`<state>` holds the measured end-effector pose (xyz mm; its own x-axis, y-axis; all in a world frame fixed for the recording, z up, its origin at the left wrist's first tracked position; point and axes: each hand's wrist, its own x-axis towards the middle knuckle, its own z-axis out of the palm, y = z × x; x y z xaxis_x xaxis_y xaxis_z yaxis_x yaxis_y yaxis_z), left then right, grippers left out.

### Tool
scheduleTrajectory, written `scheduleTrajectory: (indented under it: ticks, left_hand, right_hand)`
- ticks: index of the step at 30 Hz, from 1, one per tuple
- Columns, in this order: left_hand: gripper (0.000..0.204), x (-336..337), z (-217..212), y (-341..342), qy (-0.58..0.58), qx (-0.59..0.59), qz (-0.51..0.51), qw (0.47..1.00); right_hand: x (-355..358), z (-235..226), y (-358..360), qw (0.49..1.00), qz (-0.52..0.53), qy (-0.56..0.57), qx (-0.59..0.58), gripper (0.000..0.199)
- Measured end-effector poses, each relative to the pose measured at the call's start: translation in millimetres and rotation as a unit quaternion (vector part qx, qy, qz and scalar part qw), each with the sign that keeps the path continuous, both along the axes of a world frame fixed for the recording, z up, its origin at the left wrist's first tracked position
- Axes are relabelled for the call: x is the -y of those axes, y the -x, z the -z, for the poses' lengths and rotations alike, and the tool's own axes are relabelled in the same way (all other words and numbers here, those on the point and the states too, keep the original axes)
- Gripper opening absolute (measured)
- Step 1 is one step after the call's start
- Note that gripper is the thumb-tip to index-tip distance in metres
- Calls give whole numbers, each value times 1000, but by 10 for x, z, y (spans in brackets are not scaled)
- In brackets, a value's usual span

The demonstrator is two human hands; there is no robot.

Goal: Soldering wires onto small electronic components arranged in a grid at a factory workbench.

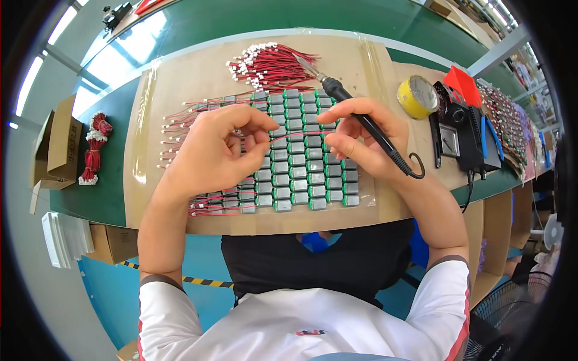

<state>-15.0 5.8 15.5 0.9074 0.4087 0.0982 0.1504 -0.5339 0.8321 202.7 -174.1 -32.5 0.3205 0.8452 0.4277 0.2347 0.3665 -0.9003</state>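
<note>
- Head view: left hand [226,147], fingertips together on a thin red wire [296,133] above grey-and-green rectangular modules [298,172].
- Right hand [370,141] closed round a black pen-shaped soldering iron [368,123]; cannot tell whether it pinches the wire.
- Advisable: wire steady, iron's tip clear.
- Brown cardboard box [62,135]: dark characters.

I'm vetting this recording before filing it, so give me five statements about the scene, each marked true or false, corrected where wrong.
1. A soldering iron lies across the right hand. True.
2. The left hand holds a screwdriver. False: a thin red wire runs from the left hand toward the right.
3. The yellow tin stands left of the black station. True.
4. The pile of red leads lies nearest the person. False: the pile of red leads lies beyond the grey blocks.
5. A cardboard box stands left of the tied red bundle. True.
</note>
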Motion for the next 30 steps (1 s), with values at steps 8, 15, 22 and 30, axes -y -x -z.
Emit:
scheduleTrajectory:
  ticks: [8, 15, 22, 30]
  left_hand:
    - [24, 18, 72, -31, -56, 28, 43, 997]
    - [22, 18, 123, -40, -90, 32, 75, 993]
    - [21, -9, 200, -67, -128, 77, 90, 985]
    - [18, -9, 202, -71, -155, 99, 92, 979]
  right_hand:
    - [42, -4, 74, 999, 24, 21, 16, 28]
    - [38, -6, 74, 1000, 17, -3, 21, 28]
    - [22, 37, 52, 999, 4, -14, 46, 29]
    - [25, -2, 72, 998, 19, 18, 49, 31]
